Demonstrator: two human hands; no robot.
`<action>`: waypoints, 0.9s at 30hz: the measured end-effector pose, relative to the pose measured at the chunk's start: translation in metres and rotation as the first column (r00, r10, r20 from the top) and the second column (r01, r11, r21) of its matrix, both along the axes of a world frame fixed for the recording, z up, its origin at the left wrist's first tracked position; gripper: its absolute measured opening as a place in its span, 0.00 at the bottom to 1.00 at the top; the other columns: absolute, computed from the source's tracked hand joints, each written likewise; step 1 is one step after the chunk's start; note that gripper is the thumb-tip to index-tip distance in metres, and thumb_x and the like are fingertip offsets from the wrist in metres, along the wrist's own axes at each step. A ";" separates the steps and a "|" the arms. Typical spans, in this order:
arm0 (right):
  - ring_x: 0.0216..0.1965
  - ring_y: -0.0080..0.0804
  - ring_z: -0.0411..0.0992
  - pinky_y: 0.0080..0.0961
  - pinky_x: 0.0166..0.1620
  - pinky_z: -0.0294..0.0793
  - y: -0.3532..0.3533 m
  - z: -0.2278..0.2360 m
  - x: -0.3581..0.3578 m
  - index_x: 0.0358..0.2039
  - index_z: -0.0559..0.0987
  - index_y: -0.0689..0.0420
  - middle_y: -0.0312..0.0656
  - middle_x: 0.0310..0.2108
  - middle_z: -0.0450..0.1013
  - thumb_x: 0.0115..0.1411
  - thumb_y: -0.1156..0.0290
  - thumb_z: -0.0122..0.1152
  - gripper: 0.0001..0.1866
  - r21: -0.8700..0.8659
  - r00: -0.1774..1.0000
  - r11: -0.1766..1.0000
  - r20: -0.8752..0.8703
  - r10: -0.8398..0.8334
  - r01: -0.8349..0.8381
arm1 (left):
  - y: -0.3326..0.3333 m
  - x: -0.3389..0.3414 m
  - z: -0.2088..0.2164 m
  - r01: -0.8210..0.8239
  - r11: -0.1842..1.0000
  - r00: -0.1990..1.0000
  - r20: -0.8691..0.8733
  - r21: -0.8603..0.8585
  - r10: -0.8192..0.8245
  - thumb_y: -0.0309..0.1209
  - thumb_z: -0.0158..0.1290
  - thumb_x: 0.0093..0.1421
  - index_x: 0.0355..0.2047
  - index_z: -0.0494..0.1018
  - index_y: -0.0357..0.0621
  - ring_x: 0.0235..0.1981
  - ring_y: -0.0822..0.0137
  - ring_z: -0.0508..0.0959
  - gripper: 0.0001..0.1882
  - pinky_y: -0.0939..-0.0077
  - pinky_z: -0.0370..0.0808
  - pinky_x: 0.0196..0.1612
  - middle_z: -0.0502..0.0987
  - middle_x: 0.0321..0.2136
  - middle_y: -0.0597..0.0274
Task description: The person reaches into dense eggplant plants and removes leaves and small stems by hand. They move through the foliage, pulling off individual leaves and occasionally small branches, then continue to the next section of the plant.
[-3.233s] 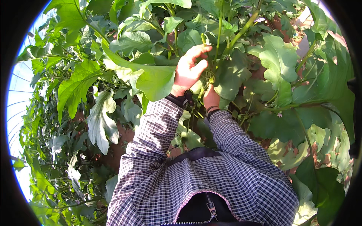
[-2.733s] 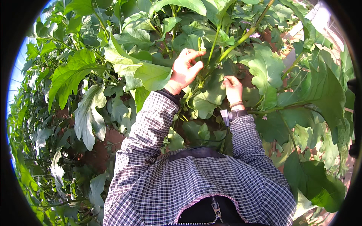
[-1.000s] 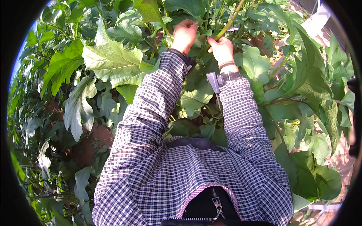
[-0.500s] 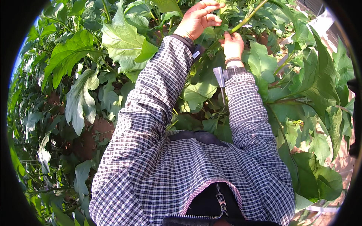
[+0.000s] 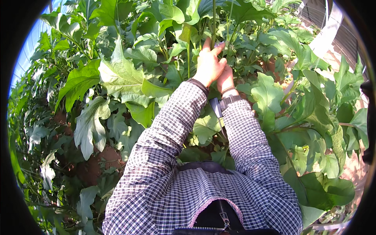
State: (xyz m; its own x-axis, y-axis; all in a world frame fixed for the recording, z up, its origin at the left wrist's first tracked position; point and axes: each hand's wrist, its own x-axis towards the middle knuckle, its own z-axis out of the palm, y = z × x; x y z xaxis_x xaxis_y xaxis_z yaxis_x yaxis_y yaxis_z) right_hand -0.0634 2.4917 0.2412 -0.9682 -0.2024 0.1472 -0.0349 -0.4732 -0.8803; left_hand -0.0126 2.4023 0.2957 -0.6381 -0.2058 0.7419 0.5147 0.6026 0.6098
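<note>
My left hand is closed around an upright green plant stem, its thumb and index finger on either side. Just below and to its right, my right hand is pressed close against it. The left hand covers most of the right hand's fingers, so their grip is hidden. Broad, lobed leaves surround the stem, with a large pale green leaf left of my hands. A dark band circles my right wrist, and a slim grey object hangs beside it.
Dense leafy plants fill the left side, with brown soil between them. More big leaves spread beside my right arm. At the upper right are a white strip and a ribbed wall.
My hands, apart before, have come together lower in the view. The stem, slanted to the upper right, now stands upright. My left hand has gone from loosely spread fingers to closing around it.
</note>
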 end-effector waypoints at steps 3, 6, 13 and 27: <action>0.39 0.29 0.76 0.23 0.40 0.77 0.011 0.004 0.006 0.51 0.73 0.63 0.41 0.40 0.75 0.65 0.71 0.51 0.16 0.061 0.999 0.998 -0.037 0.037 -0.035 | -0.006 0.018 -0.004 0.160 0.969 0.987 -0.047 0.187 -0.154 0.24 0.51 0.52 0.49 0.77 0.46 0.50 0.52 0.76 0.22 0.69 0.73 0.52 0.71 0.54 0.42; 0.36 0.26 0.75 0.22 0.38 0.76 0.023 0.003 0.003 0.46 0.76 0.61 0.37 0.38 0.75 0.64 0.71 0.52 0.12 0.132 0.992 0.987 -0.080 0.102 -0.091 | 0.001 0.035 -0.012 0.436 0.857 0.900 -0.137 0.276 -0.413 0.22 0.49 0.51 0.38 0.79 0.39 0.48 0.56 0.77 0.14 0.68 0.73 0.52 0.72 0.52 0.45; 0.32 0.27 0.74 0.20 0.34 0.73 0.082 -0.014 0.001 0.47 0.74 0.62 0.41 0.36 0.76 0.62 0.75 0.53 0.13 -0.045 0.994 0.994 -0.026 -0.102 0.101 | 0.029 0.064 -0.033 0.404 0.914 0.912 -0.095 0.045 -0.399 0.25 0.51 0.47 0.49 0.69 0.45 0.67 0.44 0.55 0.25 0.58 0.55 0.66 0.53 0.66 0.37; 0.24 0.20 0.70 0.16 0.27 0.72 0.112 -0.062 0.101 0.44 0.78 0.59 0.42 0.32 0.77 0.64 0.77 0.53 0.09 0.080 0.901 0.901 0.051 -0.430 0.425 | 0.029 0.140 -0.194 0.504 0.795 0.682 0.409 0.338 -0.607 0.22 0.52 0.52 0.42 0.73 0.36 0.44 0.64 0.75 0.15 0.71 0.70 0.51 0.75 0.41 0.56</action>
